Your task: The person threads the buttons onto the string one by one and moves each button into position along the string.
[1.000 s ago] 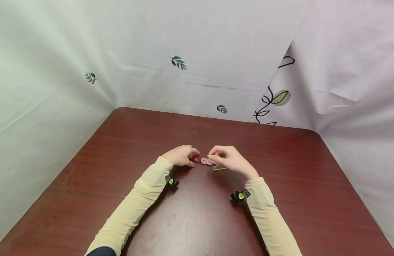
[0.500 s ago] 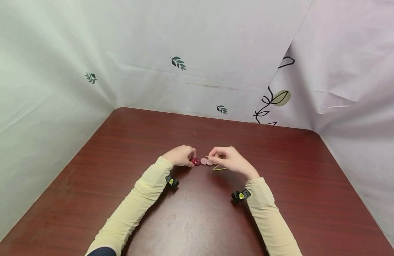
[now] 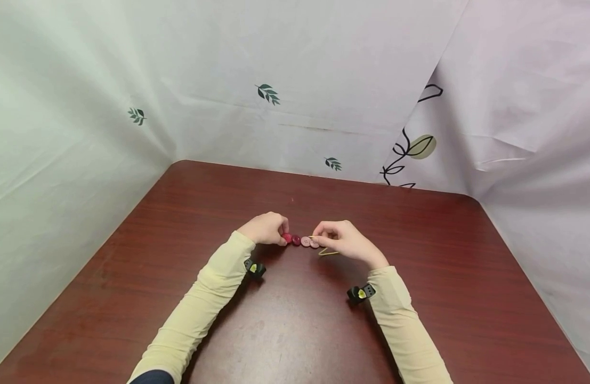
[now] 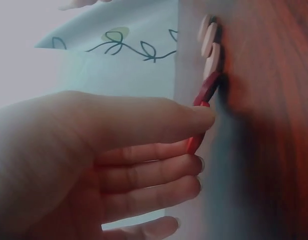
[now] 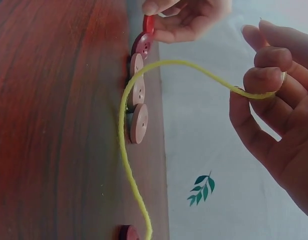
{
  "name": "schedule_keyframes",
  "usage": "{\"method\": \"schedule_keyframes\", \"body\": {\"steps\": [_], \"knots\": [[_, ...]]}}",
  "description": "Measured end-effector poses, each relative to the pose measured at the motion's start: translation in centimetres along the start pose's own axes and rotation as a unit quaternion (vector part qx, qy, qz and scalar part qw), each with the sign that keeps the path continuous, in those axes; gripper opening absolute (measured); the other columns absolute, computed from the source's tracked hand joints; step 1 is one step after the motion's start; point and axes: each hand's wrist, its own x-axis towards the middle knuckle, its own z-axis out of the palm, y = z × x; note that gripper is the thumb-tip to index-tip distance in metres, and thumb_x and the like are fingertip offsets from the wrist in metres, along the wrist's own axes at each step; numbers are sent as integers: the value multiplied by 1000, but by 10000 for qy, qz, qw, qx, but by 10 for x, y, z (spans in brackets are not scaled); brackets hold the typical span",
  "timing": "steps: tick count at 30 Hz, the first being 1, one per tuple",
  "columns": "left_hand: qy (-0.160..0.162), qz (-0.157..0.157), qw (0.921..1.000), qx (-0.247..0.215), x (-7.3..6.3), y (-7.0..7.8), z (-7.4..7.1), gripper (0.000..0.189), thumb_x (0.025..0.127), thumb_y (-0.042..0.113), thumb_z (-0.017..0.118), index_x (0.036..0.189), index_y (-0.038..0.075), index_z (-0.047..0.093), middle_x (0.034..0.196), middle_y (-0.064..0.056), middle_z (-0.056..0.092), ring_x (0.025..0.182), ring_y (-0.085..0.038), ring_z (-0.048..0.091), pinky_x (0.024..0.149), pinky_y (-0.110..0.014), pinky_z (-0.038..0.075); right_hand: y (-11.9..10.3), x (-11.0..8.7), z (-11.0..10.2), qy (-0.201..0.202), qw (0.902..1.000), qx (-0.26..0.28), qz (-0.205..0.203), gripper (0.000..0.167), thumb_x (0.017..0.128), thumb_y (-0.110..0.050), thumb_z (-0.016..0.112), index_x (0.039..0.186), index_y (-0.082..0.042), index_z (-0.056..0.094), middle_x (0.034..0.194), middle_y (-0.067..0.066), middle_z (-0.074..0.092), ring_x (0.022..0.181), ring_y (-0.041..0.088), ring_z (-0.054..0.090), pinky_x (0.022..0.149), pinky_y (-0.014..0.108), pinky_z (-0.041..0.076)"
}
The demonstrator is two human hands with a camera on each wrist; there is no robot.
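A bright red button [image 3: 287, 238] is pinched between the thumb and fingers of my left hand [image 3: 265, 228]. Its edge overlaps a dark red button [image 5: 142, 46], which sits tilted beside it. From there a row of pink buttons [image 5: 139, 124] runs toward my right hand [image 3: 345, 241]. Thumb and fingertips of that hand pinch a yellow cord [image 5: 124, 150] above the row. The cord hangs in a loop down toward the table. At the lower edge of the right wrist view, another dark red button [image 5: 127, 233] shows right beside the cord.
The brown wooden table [image 3: 275, 330] has rounded far corners. White cloth [image 3: 218, 80] printed with leaves hangs behind it and at both sides. A small black camera [image 3: 255, 269] sits at the left wrist, another camera [image 3: 360, 294] at the right.
My left fingers have closed on the bright red button and drawn it slightly left and up. The dark red button next to it has shifted and tilted. My right hand has barely moved.
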Motion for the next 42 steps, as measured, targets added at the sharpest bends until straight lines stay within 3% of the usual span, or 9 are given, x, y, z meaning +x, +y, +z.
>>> {"method": "schedule_keyframes", "body": {"steps": [7, 15, 21, 31, 37, 42], "knots": [[87, -82, 9999, -49, -3, -1, -6, 19, 78, 23, 78, 90, 11, 67, 81, -1, 65, 73, -14, 57, 68, -28, 46, 1, 1, 1, -86, 10000, 17, 23, 11, 91, -17, 66, 92, -6, 69, 70, 15, 66, 59, 5, 49, 56, 20, 39], [209, 347, 9983, -415, -5, 4, -12, 18, 78, 20, 77, 89, 10, 68, 81, -2, 67, 74, -13, 58, 70, -27, 48, 1, 2, 2, -99, 9999, -66, -35, 10, 91, -15, 67, 91, -6, 69, 69, 15, 65, 58, 4, 47, 56, 20, 38], [217, 735, 9924, -958, -5, 2, -13, 17, 80, 16, 75, 93, 7, 67, 83, -3, 67, 76, -12, 59, 73, -24, 49, 2, 2, 3, -119, 9998, -127, -38, 12, 91, -17, 66, 92, -6, 69, 71, 13, 67, 61, 4, 50, 58, 20, 40], [201, 1082, 9784, -1752, -5, 7, -15, 22, 80, 15, 76, 98, 8, 67, 85, -3, 70, 79, -10, 64, 76, -25, 52, 4, 2, 3, -234, 9995, -156, -174, 11, 92, -19, 65, 93, -9, 70, 81, 12, 71, 68, 6, 56, 63, 21, 46], [116, 1521, 9689, -1947, -3, 9, -9, 24, 80, 15, 75, 101, 7, 67, 87, -2, 71, 78, -8, 65, 76, -24, 53, 6, 2, 5, -352, 9992, -19, -188, 14, 93, -18, 64, 95, -5, 70, 83, 14, 71, 69, 8, 57, 64, 21, 48], [146, 1721, 9658, -1935, -3, 10, -7, 23, 80, 16, 75, 101, 8, 68, 87, -2, 71, 77, -8, 65, 75, -23, 54, 5, 2, 6, -349, 9992, -15, -217, 15, 93, -18, 64, 95, -4, 70, 85, 15, 71, 70, 10, 58, 65, 21, 50]]}}
